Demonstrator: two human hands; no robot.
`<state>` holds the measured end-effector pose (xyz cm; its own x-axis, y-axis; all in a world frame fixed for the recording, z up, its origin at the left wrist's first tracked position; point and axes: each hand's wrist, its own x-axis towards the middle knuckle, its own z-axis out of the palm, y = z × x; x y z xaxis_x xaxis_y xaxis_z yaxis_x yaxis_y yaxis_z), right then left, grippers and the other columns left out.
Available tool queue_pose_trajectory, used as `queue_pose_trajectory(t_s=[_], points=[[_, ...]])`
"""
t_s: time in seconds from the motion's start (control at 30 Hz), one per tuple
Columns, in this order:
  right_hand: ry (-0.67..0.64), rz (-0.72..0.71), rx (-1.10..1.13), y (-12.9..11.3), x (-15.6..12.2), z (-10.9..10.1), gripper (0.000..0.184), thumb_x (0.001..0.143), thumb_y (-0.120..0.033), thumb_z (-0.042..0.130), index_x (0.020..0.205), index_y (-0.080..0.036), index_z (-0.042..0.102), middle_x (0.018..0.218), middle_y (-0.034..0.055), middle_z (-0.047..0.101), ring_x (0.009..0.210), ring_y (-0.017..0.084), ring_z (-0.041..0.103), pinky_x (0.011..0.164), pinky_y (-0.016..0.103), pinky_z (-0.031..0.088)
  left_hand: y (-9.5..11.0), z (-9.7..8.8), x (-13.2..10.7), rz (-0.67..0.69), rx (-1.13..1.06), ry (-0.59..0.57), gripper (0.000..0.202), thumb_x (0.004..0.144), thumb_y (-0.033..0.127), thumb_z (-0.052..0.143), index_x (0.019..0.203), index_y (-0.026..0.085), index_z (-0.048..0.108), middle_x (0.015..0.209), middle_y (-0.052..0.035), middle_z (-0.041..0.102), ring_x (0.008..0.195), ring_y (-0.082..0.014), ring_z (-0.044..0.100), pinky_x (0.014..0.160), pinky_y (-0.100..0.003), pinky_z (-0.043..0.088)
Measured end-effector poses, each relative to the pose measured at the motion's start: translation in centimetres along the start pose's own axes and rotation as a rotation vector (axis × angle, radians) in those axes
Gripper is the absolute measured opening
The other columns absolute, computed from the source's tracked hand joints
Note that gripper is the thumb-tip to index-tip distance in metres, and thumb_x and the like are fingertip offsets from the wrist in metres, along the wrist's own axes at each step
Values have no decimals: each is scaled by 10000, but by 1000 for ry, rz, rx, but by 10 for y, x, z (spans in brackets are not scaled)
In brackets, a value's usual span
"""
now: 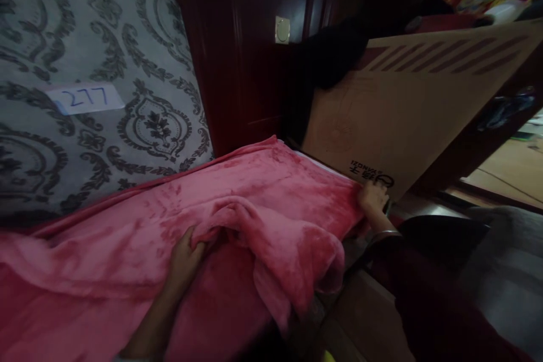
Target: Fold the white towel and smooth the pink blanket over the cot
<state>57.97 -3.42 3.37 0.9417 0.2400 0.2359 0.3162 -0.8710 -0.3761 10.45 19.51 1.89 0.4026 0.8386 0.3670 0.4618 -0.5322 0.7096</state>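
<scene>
A pink plush blanket (pixel 127 249) lies spread over a bed and fills the lower left of the head view. My left hand (pixel 186 257) is closed on a bunched fold of the blanket near its middle. My right hand (pixel 372 197), a bangle on its wrist, grips the blanket's far corner where it meets a large cardboard sheet (pixel 407 119).
Grey patterned wallpaper (pixel 85 39) carries a paper label reading 277 (pixel 87 98). A dark wooden door or wardrobe (pixel 254 39) with a pale switch (pixel 282 29) stands behind. Dark clothing drapes over the cardboard's top. A lit floor (pixel 509 169) shows at right.
</scene>
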Motion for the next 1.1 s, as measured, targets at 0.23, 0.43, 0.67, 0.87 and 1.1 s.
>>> queue_pose_trajectory(t_s=[0.23,0.43,0.67,0.87,1.1], points=[[-511,-899,691,-102,-137,-13,344,975,-358,441,1162,-248,708,1113,107,727,1001,284,686,909,453,578,14,2,-19,181,151,31,475,770,212,521,1235,174,612,1221,-126,716,1141,-260,673,1000,-393,548],[-477,-1365,696,-176,-245,-23,720,875,-171,596,1564,-251,404,1549,128,479,1436,297,443,1118,506,467,3,-3,-31,523,265,161,385,870,150,491,1236,167,612,1102,-116,726,1014,-236,686,893,-371,568],[-745,-1131,294,-209,-256,5,475,798,-82,606,1259,-169,677,1225,133,708,1024,269,708,861,374,580,16,-5,-39,730,337,252,352,925,189,513,1259,137,611,1097,-139,702,1033,-247,653,911,-390,544],[-806,-590,578,-290,-134,-23,264,785,-121,583,1007,-116,725,790,100,724,644,237,685,628,351,573,25,2,-55,873,361,282,295,889,202,552,1164,175,655,942,-91,664,844,-206,611,773,-355,518],[-395,-1170,689,-276,-156,-8,520,869,-238,578,1386,-192,600,1425,155,596,1201,286,611,1035,484,507,5,3,-33,334,603,-50,417,907,205,562,1308,131,646,1333,-196,640,1228,-329,579,1033,-502,478]])
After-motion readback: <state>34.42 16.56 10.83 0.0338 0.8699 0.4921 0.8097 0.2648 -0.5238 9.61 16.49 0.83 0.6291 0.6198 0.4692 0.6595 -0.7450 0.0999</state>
